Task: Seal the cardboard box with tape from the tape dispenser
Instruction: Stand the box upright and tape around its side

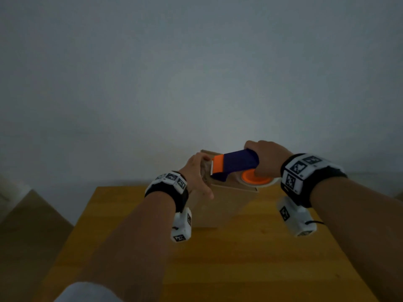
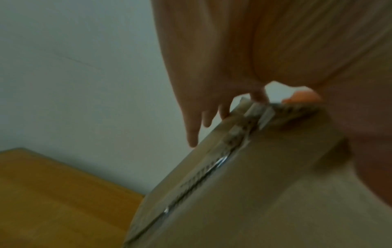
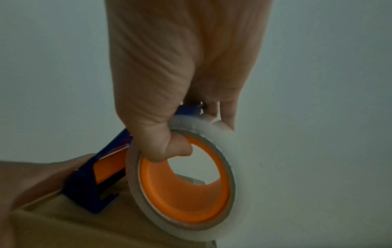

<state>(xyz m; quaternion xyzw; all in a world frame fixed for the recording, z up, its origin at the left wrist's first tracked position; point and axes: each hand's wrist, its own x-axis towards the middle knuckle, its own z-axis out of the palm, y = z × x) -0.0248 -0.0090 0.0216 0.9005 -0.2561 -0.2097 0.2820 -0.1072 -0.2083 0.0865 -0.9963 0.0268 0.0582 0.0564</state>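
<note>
Cardboard box [image 1: 226, 205] standing on the wooden tabletop [image 1: 218, 269], toward its far edge, close to the pale wall [image 1: 196, 73]. Tape dispenser [image 1: 237, 164], blue-bodied with an orange front plate, lying across the box top, front end pointing to the box's left edge. Roll of clear tape [image 3: 224, 134] on its orange hub [image 3: 186, 201], at the box's right side, seen edge-on from the right wrist view.

Right hand [image 1: 268, 160] above the box's right half, grip closed round the dispenser: thumb hooked through the hub opening, fingers curled over the top of the roll and the blue frame behind it.

Left hand [image 1: 196, 175] at the box's left edge, beside the dispenser's front end, palm against the box's upper corner. Fingers [image 2: 193, 134] extended and relaxed, reaching down past the box's far side; thumb toward the near face. Grip open, closed round nothing; whether the fingertips press the cardboard, cannot tell from the blur.

Strip of clear tape [image 2: 212, 164] already running along the seam on the box's side, glinting in places, up to the top edge.

White sleeve [image 1: 87, 293] at the near edge of the head view, well short of the box.
</note>
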